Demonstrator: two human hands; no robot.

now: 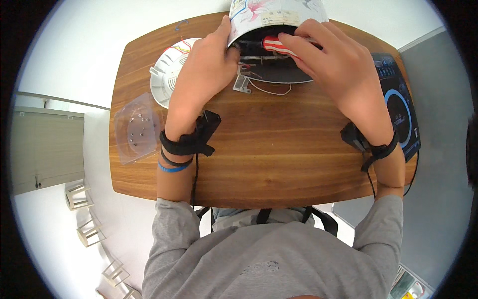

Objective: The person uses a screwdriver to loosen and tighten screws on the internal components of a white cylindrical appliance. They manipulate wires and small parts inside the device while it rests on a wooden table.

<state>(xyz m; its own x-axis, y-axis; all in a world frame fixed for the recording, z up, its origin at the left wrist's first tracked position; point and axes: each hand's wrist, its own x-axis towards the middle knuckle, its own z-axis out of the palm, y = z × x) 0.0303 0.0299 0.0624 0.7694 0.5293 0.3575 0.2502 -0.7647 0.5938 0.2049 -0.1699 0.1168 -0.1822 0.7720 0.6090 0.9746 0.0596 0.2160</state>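
Note:
A rounded white appliance housing point(279, 19) with a floral print lies tipped on its side at the far edge of the table, its dark open underside facing me. My left hand point(208, 62) grips the left rim of that housing, fingers on the outside and thumb at the opening. My right hand point(334, 60) is closed around a screwdriver with a red-and-white striped handle point(279, 46), which points into the opening; its tip is hidden inside. Below the opening hang a small metal bracket point(242, 84) and a thin white wire point(271, 92).
Left of the housing lies a white round vented cover point(164, 74) with red and yellow wires. A clear plastic tray point(124, 149) holds several small screws. A black induction cooktop point(402, 119) sits at the right edge of the wooden table point(279, 164).

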